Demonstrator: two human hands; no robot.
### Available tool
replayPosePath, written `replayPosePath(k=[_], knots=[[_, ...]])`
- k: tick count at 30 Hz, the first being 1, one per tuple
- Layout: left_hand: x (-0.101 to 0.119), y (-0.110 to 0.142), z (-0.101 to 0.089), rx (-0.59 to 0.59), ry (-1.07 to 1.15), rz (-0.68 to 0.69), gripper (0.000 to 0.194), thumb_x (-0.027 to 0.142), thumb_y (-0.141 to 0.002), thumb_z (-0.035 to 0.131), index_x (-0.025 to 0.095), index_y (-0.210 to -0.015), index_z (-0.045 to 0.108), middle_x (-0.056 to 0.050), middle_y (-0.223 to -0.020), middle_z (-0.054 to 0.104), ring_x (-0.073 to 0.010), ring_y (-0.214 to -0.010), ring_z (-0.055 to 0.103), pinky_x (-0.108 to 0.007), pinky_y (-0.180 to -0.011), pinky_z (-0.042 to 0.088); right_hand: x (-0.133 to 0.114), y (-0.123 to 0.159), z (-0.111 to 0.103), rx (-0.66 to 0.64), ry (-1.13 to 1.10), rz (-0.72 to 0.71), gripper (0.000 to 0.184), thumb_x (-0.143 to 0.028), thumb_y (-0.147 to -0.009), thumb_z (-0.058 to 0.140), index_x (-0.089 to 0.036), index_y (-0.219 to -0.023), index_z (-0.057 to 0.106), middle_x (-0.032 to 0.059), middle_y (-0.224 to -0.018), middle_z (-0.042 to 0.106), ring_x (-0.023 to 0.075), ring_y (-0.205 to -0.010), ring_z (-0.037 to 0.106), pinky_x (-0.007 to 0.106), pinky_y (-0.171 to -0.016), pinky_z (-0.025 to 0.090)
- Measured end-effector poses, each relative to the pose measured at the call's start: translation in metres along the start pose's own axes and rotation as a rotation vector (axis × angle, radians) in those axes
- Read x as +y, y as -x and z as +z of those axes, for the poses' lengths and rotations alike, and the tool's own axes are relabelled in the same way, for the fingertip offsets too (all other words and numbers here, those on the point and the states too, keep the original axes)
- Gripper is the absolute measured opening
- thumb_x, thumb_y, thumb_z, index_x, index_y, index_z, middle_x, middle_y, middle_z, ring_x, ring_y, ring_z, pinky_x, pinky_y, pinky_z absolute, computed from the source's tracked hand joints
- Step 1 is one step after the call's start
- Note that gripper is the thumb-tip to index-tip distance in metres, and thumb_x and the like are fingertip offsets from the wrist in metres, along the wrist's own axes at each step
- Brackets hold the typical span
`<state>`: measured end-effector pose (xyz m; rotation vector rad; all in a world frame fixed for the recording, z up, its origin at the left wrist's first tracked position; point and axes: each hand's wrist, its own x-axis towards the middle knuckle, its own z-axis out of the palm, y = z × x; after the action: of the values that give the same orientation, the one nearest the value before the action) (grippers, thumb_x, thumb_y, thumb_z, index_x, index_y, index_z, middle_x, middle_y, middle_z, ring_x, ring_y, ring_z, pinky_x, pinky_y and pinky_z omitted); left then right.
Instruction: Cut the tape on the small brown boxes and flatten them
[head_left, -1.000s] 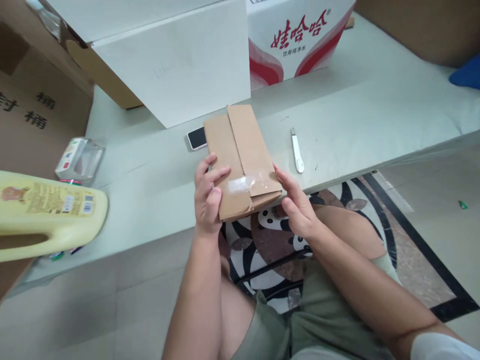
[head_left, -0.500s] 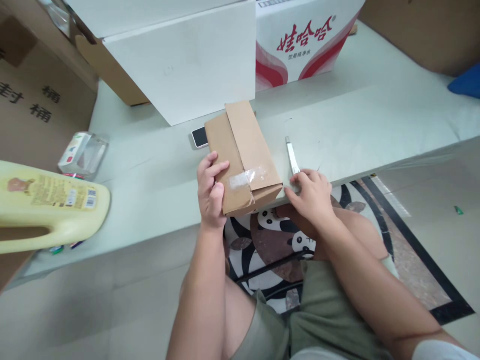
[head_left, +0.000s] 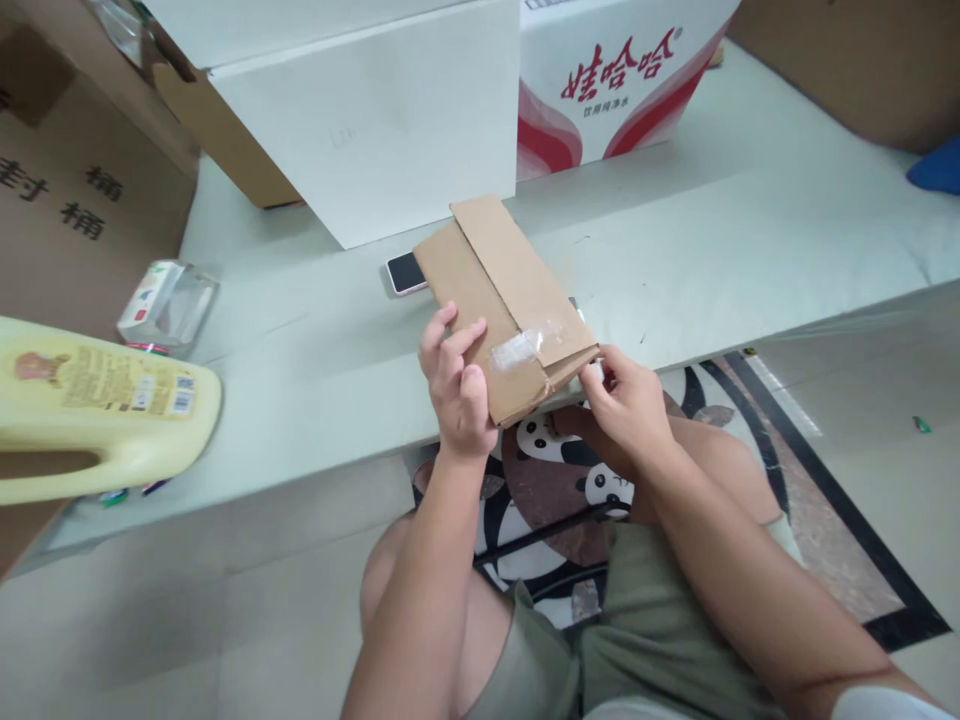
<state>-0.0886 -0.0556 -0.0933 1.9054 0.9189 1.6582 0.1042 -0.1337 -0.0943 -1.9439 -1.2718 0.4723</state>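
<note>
My left hand (head_left: 457,385) is closed on the left side of a small brown cardboard box (head_left: 491,285), fingers on its top face. A strip of clear tape (head_left: 516,350) crosses the flap seam near the box's front end, and the cardboard is torn a little there. At the box's front right corner, my right hand (head_left: 626,395) has its fingers curled around the white end of a utility knife (head_left: 598,370). The box covers the knife's middle; only its tip shows past the box's right edge.
A phone (head_left: 406,273) lies left of the small box. Behind stand a white carton (head_left: 375,130) and a red-and-white carton (head_left: 600,90). To the left are a clear plastic container (head_left: 176,305), a yellow jug (head_left: 112,400) and a big brown carton (head_left: 90,120).
My left hand has shifted the box to the right, so it now overlaps the utility knife. My right hand has closed its fingers on the knife and drawn it slightly toward me.
</note>
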Motion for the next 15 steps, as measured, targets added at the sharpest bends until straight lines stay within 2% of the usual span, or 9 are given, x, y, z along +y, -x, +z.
replayPosePath(k=[3, 5, 7, 9, 12, 15], knots=[[0.0058, 0.0013, 0.0053, 0.024, -0.066, 0.038, 0.047, 0.051, -0.105, 0.030, 0.027, -0.123, 0.066, -0.008, -0.139, 0.061, -0.0282, -0.142, 0.048, -0.052, -0.125, 0.033, -0.0008, 0.0010, 0.0006, 0.087, -0.104, 0.054, 0.022, -0.043, -0.084, 0.062, -0.024, -0.094, 0.064, -0.0018, -0.067, 0.061, 0.0165, -0.057, 0.053, 0.031, -0.059, 0.042], [0.0084, 0.0001, 0.0064, -0.004, -0.096, 0.081, 0.048, 0.054, -0.102, 0.034, 0.026, -0.117, 0.069, -0.008, -0.139, 0.063, -0.0313, -0.143, 0.048, -0.055, -0.128, 0.028, -0.0003, 0.0016, 0.0006, 0.104, -0.151, 0.076, 0.020, -0.043, -0.084, 0.062, -0.024, -0.091, 0.062, -0.0005, -0.072, 0.063, 0.0157, -0.057, 0.053, 0.030, -0.058, 0.042], [0.0100, -0.0021, 0.0068, -0.066, -0.105, 0.113, 0.046, 0.053, -0.101, 0.037, 0.025, -0.112, 0.072, -0.007, -0.135, 0.068, -0.0338, -0.144, 0.048, -0.057, -0.129, 0.023, -0.0001, 0.0022, 0.0003, 0.094, -0.167, 0.074, 0.018, -0.041, -0.085, 0.060, -0.024, -0.089, 0.061, 0.0004, -0.073, 0.064, 0.0156, -0.057, 0.053, 0.030, -0.057, 0.042], [0.0101, -0.0041, 0.0072, -0.095, -0.099, 0.138, 0.044, 0.048, -0.101, 0.036, 0.026, -0.113, 0.073, -0.006, -0.131, 0.071, -0.0337, -0.143, 0.050, -0.057, -0.128, 0.026, -0.0005, 0.0029, -0.0003, 0.081, -0.178, 0.064, 0.019, -0.040, -0.086, 0.060, -0.023, -0.093, 0.064, 0.0009, -0.074, 0.065, 0.0161, -0.057, 0.054, 0.030, -0.056, 0.042], [0.0085, -0.0060, 0.0078, -0.053, -0.100, 0.144, 0.049, 0.047, -0.102, 0.033, 0.027, -0.118, 0.075, -0.006, -0.129, 0.072, -0.0327, -0.139, 0.053, -0.054, -0.127, 0.028, -0.0017, 0.0036, -0.0014, 0.055, -0.206, 0.066, 0.025, -0.041, -0.088, 0.059, -0.023, -0.103, 0.068, 0.0015, -0.076, 0.066, 0.0172, -0.058, 0.055, 0.032, -0.056, 0.044], [0.0089, -0.0067, 0.0077, -0.054, -0.111, 0.095, 0.054, 0.052, -0.101, 0.033, 0.026, -0.116, 0.078, -0.007, -0.126, 0.073, -0.0333, -0.137, 0.054, -0.053, -0.127, 0.028, -0.0019, 0.0036, -0.0017, 0.034, -0.209, 0.077, 0.027, -0.042, -0.090, 0.058, -0.023, -0.104, 0.070, 0.0019, -0.077, 0.067, 0.0181, -0.062, 0.058, 0.032, -0.059, 0.045]])
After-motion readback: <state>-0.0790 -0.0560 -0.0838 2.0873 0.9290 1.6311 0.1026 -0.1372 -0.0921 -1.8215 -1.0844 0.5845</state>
